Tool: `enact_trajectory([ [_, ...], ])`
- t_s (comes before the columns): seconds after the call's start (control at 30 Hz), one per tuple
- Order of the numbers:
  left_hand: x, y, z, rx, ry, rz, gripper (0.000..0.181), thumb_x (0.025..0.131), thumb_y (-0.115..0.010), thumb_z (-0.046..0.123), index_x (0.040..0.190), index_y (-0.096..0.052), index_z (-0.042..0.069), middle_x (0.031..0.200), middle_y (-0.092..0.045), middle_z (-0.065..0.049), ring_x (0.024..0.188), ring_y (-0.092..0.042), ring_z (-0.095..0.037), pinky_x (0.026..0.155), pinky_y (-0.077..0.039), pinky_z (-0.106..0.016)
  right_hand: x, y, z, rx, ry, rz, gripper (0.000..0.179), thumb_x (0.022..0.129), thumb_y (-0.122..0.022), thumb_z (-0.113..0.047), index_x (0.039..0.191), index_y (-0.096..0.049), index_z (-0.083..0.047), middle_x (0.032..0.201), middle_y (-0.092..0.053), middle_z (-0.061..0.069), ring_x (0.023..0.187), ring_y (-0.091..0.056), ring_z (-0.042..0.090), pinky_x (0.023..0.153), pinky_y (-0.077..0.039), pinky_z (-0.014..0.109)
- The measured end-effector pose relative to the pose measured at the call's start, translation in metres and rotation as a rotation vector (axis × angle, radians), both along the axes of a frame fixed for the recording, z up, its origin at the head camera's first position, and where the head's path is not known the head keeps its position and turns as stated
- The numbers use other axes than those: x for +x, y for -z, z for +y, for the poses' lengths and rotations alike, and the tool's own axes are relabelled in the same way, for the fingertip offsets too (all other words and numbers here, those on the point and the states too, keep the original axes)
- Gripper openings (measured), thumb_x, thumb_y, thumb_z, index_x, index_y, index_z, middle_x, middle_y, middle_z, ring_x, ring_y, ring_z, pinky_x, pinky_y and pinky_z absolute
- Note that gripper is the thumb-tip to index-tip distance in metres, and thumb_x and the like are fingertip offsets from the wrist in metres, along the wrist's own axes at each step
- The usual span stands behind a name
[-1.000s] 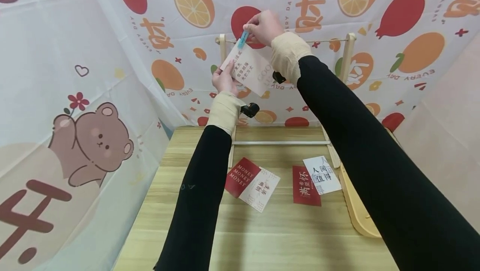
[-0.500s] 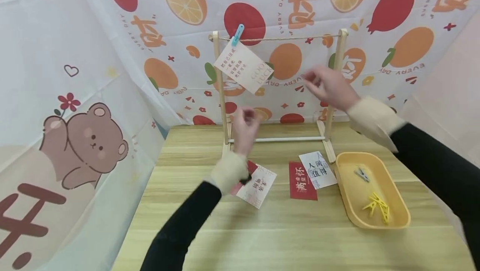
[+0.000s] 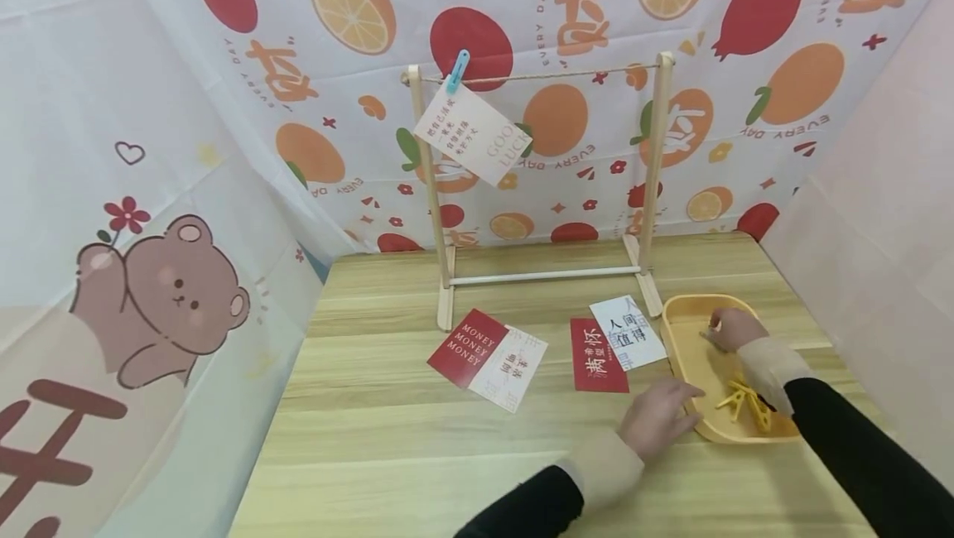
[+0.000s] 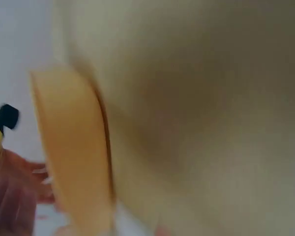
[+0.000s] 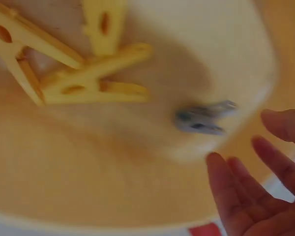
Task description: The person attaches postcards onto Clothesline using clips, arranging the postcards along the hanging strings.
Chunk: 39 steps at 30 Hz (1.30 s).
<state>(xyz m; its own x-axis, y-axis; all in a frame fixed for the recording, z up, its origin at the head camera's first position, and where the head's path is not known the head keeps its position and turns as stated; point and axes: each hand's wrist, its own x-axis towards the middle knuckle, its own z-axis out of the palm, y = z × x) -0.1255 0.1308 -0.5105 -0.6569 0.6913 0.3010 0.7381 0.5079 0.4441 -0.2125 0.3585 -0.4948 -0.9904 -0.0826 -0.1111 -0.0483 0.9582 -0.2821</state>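
Note:
My right hand [image 3: 734,329] reaches into the yellow tray [image 3: 701,372], its fingers spread beside a grey clothespin [image 5: 199,120]. A small gap separates fingertips and clothespin in the right wrist view. Several yellow clothespins [image 3: 748,404] lie nearer the tray's front. By the tray's left rim is my left hand [image 3: 659,415], fingers fairly straight and holding nothing; whether it touches the rim I cannot tell. The left wrist view is blurred, with the tray wall [image 4: 73,147] at left. A pale card [image 3: 473,134] hangs tilted from the cord, held by a blue clothespin [image 3: 458,72].
A wooden rack [image 3: 656,165] with a cord [image 3: 566,74] stands at the back of the table. Before it lie two overlapping pairs of cards: a red card [image 3: 468,348] with a pale one [image 3: 510,372], and a red card [image 3: 596,360] under a white one [image 3: 629,333].
Both hands have let go of the pale card and blue clothespin, which now hang on the cord. They have moved down and right to the tray, the right hand inside it.

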Motion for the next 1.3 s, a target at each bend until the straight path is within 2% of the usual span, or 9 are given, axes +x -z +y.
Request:
enact_trajectory([
  [0.1,0.014,0.009,0.022,0.314,-0.337,-0.449,0.03,0.077,-0.075,0.018,0.1,-0.057,0.011,0.088,-0.052,0.008,0.077,-0.05,0.0,0.067,-0.04,-0.01,0.0,0.017,0.0,-0.007,0.012,0.027,0.022,0.081,-0.064,-0.013,0.088,-0.056,0.006,0.079,-0.059,0.021,0.073,-0.055,0.035,0.068,-0.045,0.047],
  [0.17,0.019,0.011,0.032,0.504,-0.486,-0.649,0.03,0.074,-0.077,0.012,0.093,-0.054,0.009,0.079,-0.049,0.007,0.068,-0.047,-0.001,0.06,-0.042,-0.016,0.0,0.024,-0.004,-0.009,0.019,0.041,0.022,0.079,-0.065,-0.01,0.091,-0.058,0.007,0.081,-0.061,0.021,0.077,-0.057,0.037,0.07,-0.045,0.047],
  [0.23,0.024,0.013,0.038,0.626,-0.572,-0.773,0.029,0.072,-0.076,0.005,0.088,-0.052,0.008,0.073,-0.048,0.006,0.063,-0.046,-0.003,0.057,-0.043,-0.019,0.002,0.028,-0.009,-0.009,0.026,0.025,0.019,0.077,-0.065,-0.008,0.088,-0.06,0.006,0.079,-0.062,0.019,0.074,-0.057,0.034,0.068,-0.046,0.046],
  [0.37,0.029,0.019,0.044,0.75,-0.617,-0.922,0.028,0.071,-0.072,-0.009,0.081,-0.051,0.006,0.065,-0.05,0.003,0.054,-0.05,-0.006,0.05,-0.048,-0.022,0.004,0.033,-0.018,0.033,0.045,-0.006,0.011,0.079,-0.065,-0.008,0.073,-0.059,0.0,0.07,-0.059,0.011,0.064,-0.056,0.027,0.059,-0.046,0.043],
  [0.47,0.029,0.024,0.046,0.788,-0.627,-0.979,0.028,0.071,-0.069,-0.014,0.08,-0.052,0.005,0.065,-0.05,0.002,0.053,-0.053,-0.009,0.05,-0.05,-0.024,0.002,0.038,-0.02,0.07,0.042,0.014,0.017,0.081,-0.064,-0.009,0.069,-0.056,-0.002,0.067,-0.057,0.01,0.061,-0.055,0.025,0.055,-0.046,0.042],
  [0.7,0.027,0.024,0.049,0.817,-0.636,-1.024,0.021,0.072,-0.067,-0.012,0.074,-0.053,0.004,0.061,-0.048,0.0,0.055,-0.062,-0.027,0.054,-0.054,-0.039,-0.004,0.04,-0.016,-0.013,0.123,0.075,0.024,0.082,-0.057,-0.008,0.091,-0.048,0.012,0.077,-0.056,0.024,0.071,-0.057,0.04,0.062,-0.047,0.049],
  [0.9,0.028,0.021,0.049,0.808,-0.619,-1.061,0.021,0.072,-0.067,-0.013,0.074,-0.053,0.003,0.063,-0.048,-0.002,0.054,-0.062,-0.024,0.056,-0.054,-0.041,0.0,0.028,-0.011,-0.178,0.171,0.065,0.028,0.076,-0.061,-0.011,0.088,-0.046,0.009,0.074,-0.055,0.019,0.07,-0.055,0.034,0.063,-0.045,0.044],
  [1.13,0.026,0.021,0.049,0.782,-0.621,-1.036,0.021,0.071,-0.064,-0.013,0.074,-0.051,0.004,0.062,-0.048,-0.001,0.055,-0.063,-0.025,0.055,-0.054,-0.038,0.012,0.019,-0.012,-0.488,0.289,0.048,0.034,0.089,-0.056,-0.021,0.1,-0.045,0.01,0.089,-0.054,0.021,0.081,-0.052,0.032,0.064,-0.042,0.035],
  [1.3,0.025,0.022,0.05,0.768,-0.615,-1.044,0.022,0.072,-0.065,-0.012,0.074,-0.051,0.005,0.061,-0.048,0.0,0.055,-0.062,-0.023,0.054,-0.053,-0.035,0.017,0.02,-0.008,-0.495,0.347,0.082,0.028,0.084,-0.06,-0.015,0.095,-0.047,0.007,0.085,-0.053,0.015,0.076,-0.05,0.025,0.064,-0.04,0.031],
])
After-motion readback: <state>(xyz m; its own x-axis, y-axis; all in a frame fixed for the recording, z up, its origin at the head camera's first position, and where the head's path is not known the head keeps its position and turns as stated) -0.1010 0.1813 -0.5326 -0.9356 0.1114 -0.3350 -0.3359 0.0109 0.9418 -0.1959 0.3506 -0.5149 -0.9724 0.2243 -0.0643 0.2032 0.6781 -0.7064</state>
